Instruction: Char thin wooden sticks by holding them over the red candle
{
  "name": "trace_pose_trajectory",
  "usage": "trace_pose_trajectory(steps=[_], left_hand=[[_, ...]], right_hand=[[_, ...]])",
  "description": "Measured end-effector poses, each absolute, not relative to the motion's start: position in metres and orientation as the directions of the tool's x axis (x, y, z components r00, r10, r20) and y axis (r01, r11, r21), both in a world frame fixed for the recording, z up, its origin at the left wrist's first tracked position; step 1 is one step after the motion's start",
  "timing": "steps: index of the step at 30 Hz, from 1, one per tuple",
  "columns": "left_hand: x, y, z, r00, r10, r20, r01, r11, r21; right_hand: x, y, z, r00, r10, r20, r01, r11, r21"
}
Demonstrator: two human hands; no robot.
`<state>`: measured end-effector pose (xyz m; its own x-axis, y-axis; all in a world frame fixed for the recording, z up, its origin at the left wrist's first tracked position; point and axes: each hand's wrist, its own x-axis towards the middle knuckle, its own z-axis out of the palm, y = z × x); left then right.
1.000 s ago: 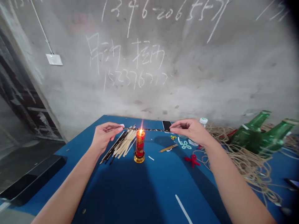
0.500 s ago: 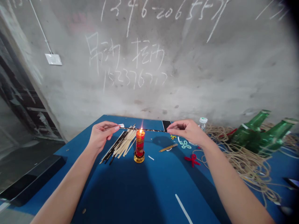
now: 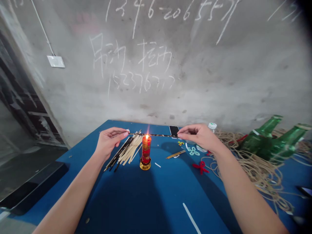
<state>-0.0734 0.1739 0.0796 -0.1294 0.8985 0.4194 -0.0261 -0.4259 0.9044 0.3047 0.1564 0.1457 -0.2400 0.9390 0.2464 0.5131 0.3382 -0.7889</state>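
Note:
A thin dark stick (image 3: 161, 135) is stretched level between my two hands, its middle at the flame of a lit red candle (image 3: 146, 150). My left hand (image 3: 110, 139) pinches the left end, with a small white bit showing at the fingertips. The right end is pinched by my right hand (image 3: 198, 136). The candle stands upright in a gold holder (image 3: 145, 165) on the blue table (image 3: 117, 201). Behind and left of it lies a pile of pale and black flat sticks (image 3: 128, 151).
Right of the candle lie a phone (image 3: 174, 130), a brown strip (image 3: 175, 154), a pale green knot (image 3: 193, 151) and a red knot (image 3: 201, 167). Tangled cord (image 3: 258, 178) and green bottles (image 3: 262, 135) fill the right side. A black box (image 3: 36, 187) sits at left.
Both hands have shifted slightly to the right, carrying the dark stick along over the candle. The candle and the other things on the table stay in place.

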Motion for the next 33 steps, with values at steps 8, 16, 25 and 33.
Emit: trace_pose_trajectory(steps=[8,16,25,33], left_hand=[[-0.072,0.175,0.078,-0.136,0.894,0.428,0.023,-0.429,0.903],[-0.073,0.173,0.082,-0.166,0.889,0.426,0.01,-0.43,0.903],[-0.081,0.177,0.081,-0.219,0.874,0.433,-0.032,-0.45,0.892],[-0.081,0.179,0.08,-0.25,0.861,0.443,0.009,-0.456,0.89]], right_hand=[[0.308,0.156,0.147,-0.216,0.945,0.248,0.522,0.326,-0.788],[0.303,0.156,0.145,-0.249,0.936,0.248,0.534,0.346,-0.771],[0.291,0.157,0.14,-0.292,0.93,0.223,0.522,0.351,-0.777],[0.29,0.159,0.137,-0.289,0.923,0.255,0.549,0.378,-0.745]])
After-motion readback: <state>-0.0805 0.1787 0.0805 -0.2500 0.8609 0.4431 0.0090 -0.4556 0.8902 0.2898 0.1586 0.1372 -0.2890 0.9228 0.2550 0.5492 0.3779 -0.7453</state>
